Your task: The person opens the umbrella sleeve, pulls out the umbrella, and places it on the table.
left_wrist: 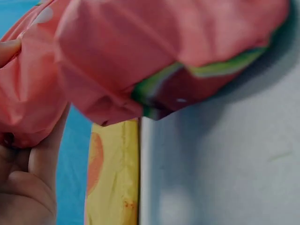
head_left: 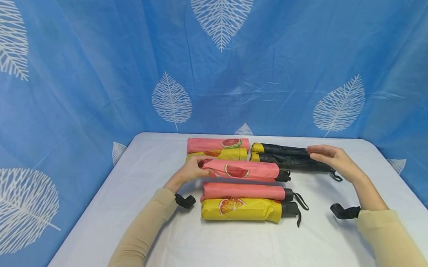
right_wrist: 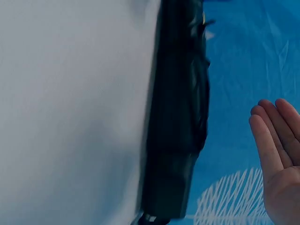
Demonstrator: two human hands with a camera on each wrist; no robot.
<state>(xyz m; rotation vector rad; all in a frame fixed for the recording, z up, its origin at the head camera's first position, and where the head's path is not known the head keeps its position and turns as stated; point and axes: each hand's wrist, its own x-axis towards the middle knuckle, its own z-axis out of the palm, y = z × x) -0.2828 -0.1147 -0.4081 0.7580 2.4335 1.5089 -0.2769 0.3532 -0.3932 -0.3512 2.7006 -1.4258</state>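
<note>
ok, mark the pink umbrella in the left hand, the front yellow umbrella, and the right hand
pink umbrella (head_left: 245,170), head view, middle of its folded canopy
yellow umbrella (head_left: 246,210), head view, canopy right of the orange print
right hand (head_left: 330,156), head view, back of the hand, above the black umbrellas

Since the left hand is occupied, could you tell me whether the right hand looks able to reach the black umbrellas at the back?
Probably yes: the right hand hovers open right by the black umbrellas, with nothing between them.
</note>
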